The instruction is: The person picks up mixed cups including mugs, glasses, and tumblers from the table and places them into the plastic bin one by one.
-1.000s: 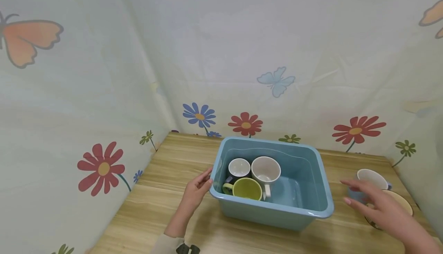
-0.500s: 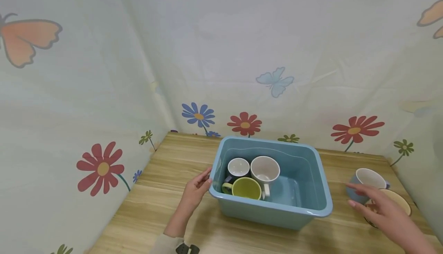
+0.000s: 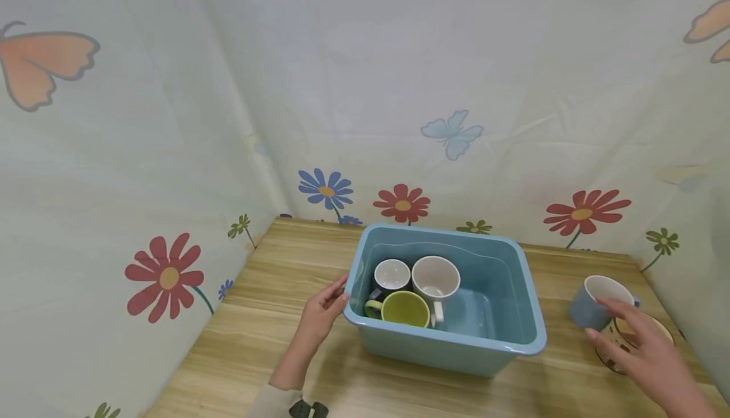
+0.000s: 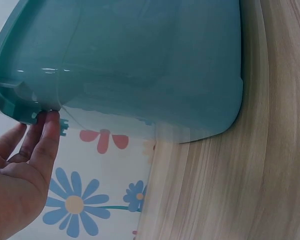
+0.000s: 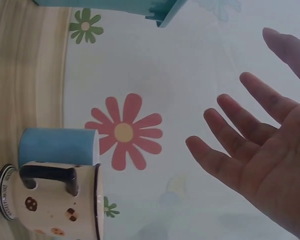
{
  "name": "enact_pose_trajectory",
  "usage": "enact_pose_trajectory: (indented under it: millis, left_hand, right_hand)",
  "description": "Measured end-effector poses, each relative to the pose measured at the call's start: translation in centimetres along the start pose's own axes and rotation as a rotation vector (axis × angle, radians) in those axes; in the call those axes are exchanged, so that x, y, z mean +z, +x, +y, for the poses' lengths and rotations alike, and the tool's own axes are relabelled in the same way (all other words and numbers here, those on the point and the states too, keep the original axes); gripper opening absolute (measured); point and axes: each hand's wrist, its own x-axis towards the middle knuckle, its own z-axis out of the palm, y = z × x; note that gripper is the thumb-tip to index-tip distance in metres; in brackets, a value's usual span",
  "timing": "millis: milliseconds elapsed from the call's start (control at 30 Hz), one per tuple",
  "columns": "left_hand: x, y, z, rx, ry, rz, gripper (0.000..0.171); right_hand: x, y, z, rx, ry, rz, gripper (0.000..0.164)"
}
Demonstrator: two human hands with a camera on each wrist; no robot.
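Observation:
A light blue plastic bin (image 3: 428, 351) stands on the wooden table. My left hand (image 3: 319, 316) grips its left rim, with fingertips (image 4: 51, 117) under the lip in the left wrist view. Inside the bin, grouped at the left, are a dark mug with a white inside (image 3: 392, 275), a white mug (image 3: 436, 277) and a yellow-green mug (image 3: 405, 309). My right hand (image 3: 641, 348) is held over the cream mug (image 5: 55, 205), fingers spread and holding nothing. The cream mug has a dark handle and cookie pictures. Beside it stands a blue mug (image 3: 587, 307) with a white inside.
A pale curtain (image 3: 353, 88) printed with flowers and butterflies hangs behind and along both sides of the wooden table (image 3: 308, 247). The right part of the bin's floor (image 3: 473, 313) shows bare. A dark watch (image 3: 308, 410) is on the left wrist.
My right hand has drawn back to the right, away from the bin, uncovering more of the blue mug and the cream mug. The left hand stays on the bin's rim.

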Motion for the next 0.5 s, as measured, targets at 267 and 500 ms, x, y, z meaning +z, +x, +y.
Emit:
enact_pose_trajectory:
  millis: [267, 500]
  left_hand:
    - [0.0, -0.1, 0.0, -0.009, -0.006, 0.0, 0.046]
    - [0.0, 0.1, -0.1, -0.023, -0.004, 0.002, 0.046]
  right_hand:
    - [0.2, -0.1, 0.8, 0.078, -0.004, -0.016, 0.06]
    - [0.4, -0.2, 2.5, 0.014, -0.005, 0.071, 0.062]
